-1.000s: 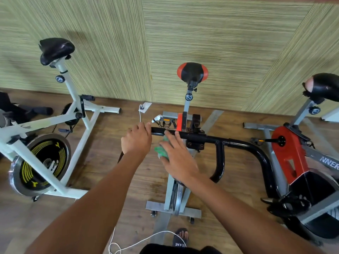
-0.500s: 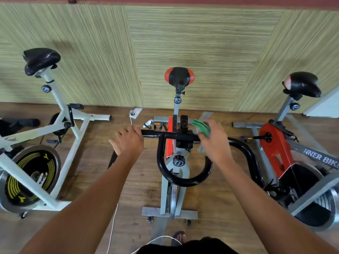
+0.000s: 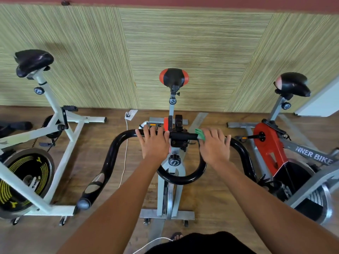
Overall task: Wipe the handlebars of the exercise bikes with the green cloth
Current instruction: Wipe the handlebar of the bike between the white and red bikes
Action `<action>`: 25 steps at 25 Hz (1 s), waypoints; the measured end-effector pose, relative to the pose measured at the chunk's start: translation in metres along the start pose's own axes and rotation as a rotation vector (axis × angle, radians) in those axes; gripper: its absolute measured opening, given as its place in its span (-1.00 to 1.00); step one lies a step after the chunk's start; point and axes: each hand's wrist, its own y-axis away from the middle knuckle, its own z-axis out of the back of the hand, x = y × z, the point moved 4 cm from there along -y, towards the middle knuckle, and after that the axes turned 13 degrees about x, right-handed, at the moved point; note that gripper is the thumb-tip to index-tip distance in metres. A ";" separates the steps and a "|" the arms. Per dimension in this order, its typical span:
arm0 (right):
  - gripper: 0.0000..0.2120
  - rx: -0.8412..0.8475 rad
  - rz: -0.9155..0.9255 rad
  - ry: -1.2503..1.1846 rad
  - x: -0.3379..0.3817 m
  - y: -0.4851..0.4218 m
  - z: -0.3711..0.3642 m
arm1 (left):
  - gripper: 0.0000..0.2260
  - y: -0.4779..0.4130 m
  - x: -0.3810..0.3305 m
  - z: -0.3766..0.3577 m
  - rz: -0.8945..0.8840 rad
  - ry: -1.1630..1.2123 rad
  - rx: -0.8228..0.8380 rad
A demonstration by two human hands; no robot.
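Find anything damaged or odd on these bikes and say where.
The handlebar's left grip is torn, with pale patches showing through the black cover. The right bike's saddle is worn pale at one end.

- Woven green wall [image 3: 183,43], evenly lit.
- Dark red band [image 3: 183,1] above it.
- Brown wood floor [image 3: 211,198] at its foot.
- White panel [image 3: 321,103] at its right end.

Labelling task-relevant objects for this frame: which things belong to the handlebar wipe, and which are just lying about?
In the job:
green cloth, under the right hand
black handlebar
left hand, holding that bar

Lying about:
white bike and red bike, handlebars out of view
white cable
socket by the wall
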 end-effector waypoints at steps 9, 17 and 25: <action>-0.56 0.106 0.031 0.075 -0.001 -0.003 0.020 | -0.57 0.001 -0.001 0.003 -0.013 0.022 -0.009; -0.56 0.268 -0.263 -0.050 -0.078 0.008 0.034 | -0.56 0.002 -0.003 0.003 -0.002 0.023 -0.017; -0.38 0.260 -0.025 0.182 -0.043 0.000 0.017 | -0.55 0.002 -0.004 0.004 0.020 0.021 0.007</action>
